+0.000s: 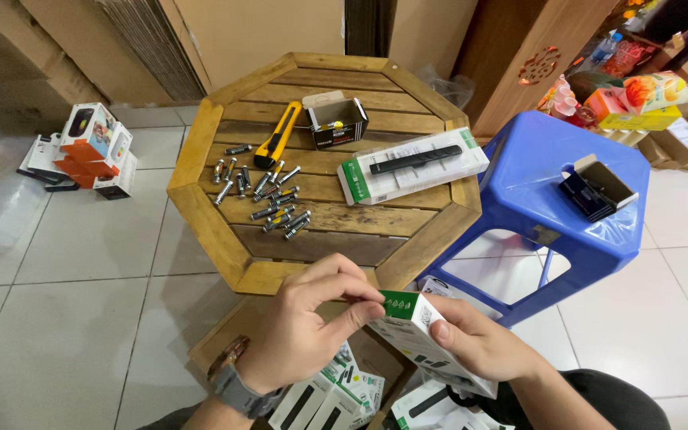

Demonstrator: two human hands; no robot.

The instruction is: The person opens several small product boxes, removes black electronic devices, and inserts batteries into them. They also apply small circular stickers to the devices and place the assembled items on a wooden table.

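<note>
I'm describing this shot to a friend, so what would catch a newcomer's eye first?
First, the two hands low in the middle: the left hand pinches the green end of a white box that the right hand grips. Behind them, loose batteries lie scattered on the octagonal wooden table beside a yellow knife. To the right stands a bright blue stool.

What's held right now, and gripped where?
A white box with a green end, held in both hands. The left hand pinches the green end flap; the right hand grips the box body from the side.
</note>
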